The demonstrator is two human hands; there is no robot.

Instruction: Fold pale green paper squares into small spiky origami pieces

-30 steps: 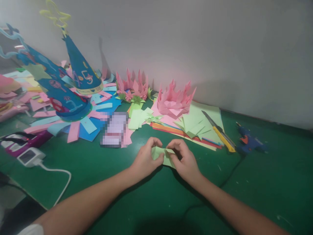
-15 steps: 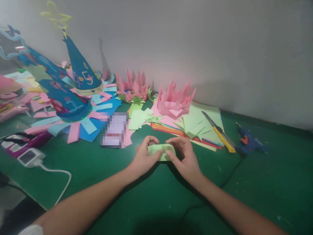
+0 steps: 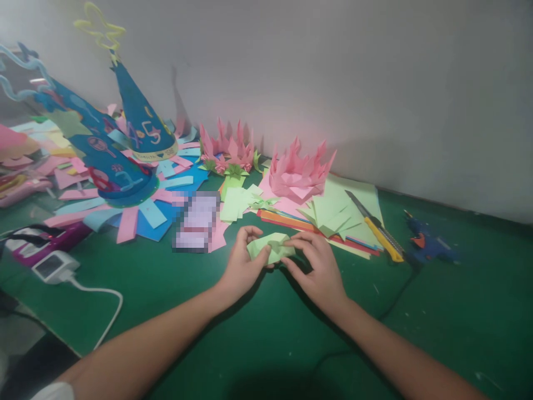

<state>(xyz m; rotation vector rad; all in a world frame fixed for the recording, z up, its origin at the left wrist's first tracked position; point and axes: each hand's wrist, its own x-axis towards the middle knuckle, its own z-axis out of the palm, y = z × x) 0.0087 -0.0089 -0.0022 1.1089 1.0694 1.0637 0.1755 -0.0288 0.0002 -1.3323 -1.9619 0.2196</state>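
Observation:
A small folded piece of light green paper (image 3: 270, 248) is held just above the green table (image 3: 166, 289), pinched from both sides. My left hand (image 3: 242, 265) grips its left end with thumb and fingers curled. My right hand (image 3: 317, 268) pinches its right end, fingers closed on the fold. Part of the paper is hidden behind my fingers.
Behind my hands lie stacked coloured sheets with green folded pieces (image 3: 333, 214), a pink paper lotus (image 3: 298, 172) and a second one (image 3: 227, 149). A yellow utility knife (image 3: 377, 228) and blue glue gun (image 3: 427, 241) lie right. Blue paper cones (image 3: 141, 119), paper strips and a white charger (image 3: 54, 266) are left.
Both hands have shifted slightly away from me and turned the green paper; it now looks more bunched and folded up than the flatter strip seen a second ago.

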